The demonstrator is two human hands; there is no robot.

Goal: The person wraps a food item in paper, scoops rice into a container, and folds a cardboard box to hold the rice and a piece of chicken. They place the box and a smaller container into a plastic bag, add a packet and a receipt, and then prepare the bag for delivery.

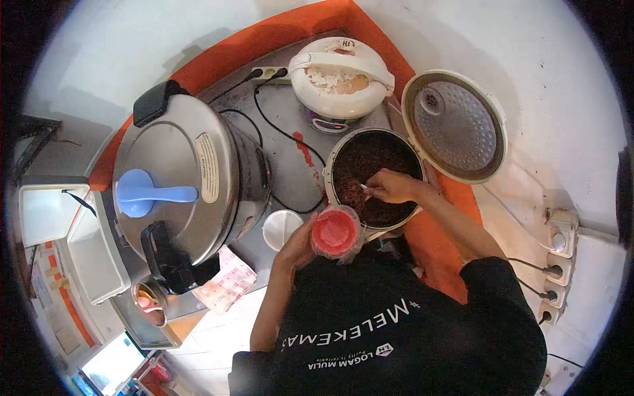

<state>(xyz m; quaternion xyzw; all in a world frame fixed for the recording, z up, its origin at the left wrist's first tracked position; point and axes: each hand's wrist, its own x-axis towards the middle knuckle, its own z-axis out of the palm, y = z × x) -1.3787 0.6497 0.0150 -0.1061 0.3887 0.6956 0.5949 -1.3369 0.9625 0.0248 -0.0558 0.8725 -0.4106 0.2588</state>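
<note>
My left hand (300, 245) curls partly closed round a red container (335, 231) in clear plastic, just beside the open cooker (329, 177); I can't tell its contents. Inside the cooker, my right hand (392, 186) pinches a small pale piece (364, 187) over dark grains (370, 153). Left of the cooker, a black cord (257, 100) crosses the counter (284, 165) toward the steel pot (178, 178).

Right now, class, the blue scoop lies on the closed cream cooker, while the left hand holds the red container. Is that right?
No: the head view shows the blue scoop on the lid of the large metal pot. The left hand does hold the red container.
</note>
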